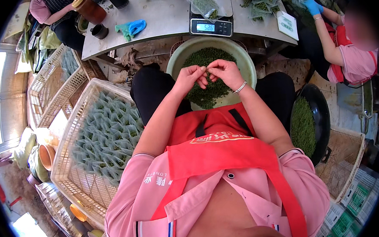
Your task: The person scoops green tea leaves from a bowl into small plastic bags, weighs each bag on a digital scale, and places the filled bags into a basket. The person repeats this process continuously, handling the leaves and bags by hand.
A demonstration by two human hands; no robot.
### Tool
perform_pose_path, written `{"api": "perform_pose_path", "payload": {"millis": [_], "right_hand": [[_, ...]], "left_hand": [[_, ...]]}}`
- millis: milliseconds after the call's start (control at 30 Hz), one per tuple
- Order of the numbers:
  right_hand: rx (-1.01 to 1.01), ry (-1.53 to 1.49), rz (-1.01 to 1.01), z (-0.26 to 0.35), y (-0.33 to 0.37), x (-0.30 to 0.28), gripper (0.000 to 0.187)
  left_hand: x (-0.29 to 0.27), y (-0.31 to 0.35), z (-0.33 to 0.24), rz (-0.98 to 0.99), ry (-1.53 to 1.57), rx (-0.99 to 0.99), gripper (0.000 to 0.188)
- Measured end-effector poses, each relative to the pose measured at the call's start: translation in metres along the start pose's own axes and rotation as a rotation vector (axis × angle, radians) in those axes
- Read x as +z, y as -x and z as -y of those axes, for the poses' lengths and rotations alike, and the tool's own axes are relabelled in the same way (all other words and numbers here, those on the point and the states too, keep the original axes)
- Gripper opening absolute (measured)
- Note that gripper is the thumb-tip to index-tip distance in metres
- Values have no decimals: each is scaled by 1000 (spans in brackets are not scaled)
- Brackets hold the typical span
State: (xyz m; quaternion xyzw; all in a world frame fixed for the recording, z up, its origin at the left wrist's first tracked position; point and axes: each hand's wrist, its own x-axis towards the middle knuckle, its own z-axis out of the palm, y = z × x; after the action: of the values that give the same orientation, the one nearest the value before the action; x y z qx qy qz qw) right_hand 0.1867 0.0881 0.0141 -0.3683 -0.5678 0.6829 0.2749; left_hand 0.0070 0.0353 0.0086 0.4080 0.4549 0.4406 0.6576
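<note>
My left hand (pixel 192 78) and my right hand (pixel 227 74) meet fingertip to fingertip over a pale green basin (pixel 245 63). Thumb and forefinger are pinched on each side. Whatever lies between the fingertips is too small to make out. Below them, small green peppercorn-like pieces (pixel 209 56) cover much of the basin's bottom. The basin stands between my knees, close to the table edge. Straight ahead on the table sits a digital scale (pixel 211 27), with a clear bag of green pieces (pixel 206 6) on its plate.
Left of me, a cream plastic crate (pixel 61 163) holds many filled clear bags (pixel 108 132). To my right stands a black pan (pixel 321 110) of green pieces. Filled bags (pixel 262 1) and a blue-green glove (pixel 130 29) lie on the metal table (pixel 162 20). A co-worker's blue-gloved hand (pixel 312 5) is at right.
</note>
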Motion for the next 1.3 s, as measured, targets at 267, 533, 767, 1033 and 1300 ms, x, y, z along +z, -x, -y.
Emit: {"api": "perform_pose_path", "payload": {"millis": [267,533,767,1033,1300], "right_hand": [[-67,429,-342,-3,-6,-18,6],[-815,871,-615,33,-32,-33,15],[-501,1247,-591,53,-116,-29,23],[-635,1533,-246,110,-122,21,12],[-383,1485,-49,86,-120,56,13]], "left_hand": [[2,4,2,-1,-106,-21,16],[-68,-30,-54,-467,-969,338,22],[-95,-52,-57,-727,-771,235,22],[-76,-66,-57,-829,-1258,753,49],[-74,-67,-46,-734,-1277,421,51]]}}
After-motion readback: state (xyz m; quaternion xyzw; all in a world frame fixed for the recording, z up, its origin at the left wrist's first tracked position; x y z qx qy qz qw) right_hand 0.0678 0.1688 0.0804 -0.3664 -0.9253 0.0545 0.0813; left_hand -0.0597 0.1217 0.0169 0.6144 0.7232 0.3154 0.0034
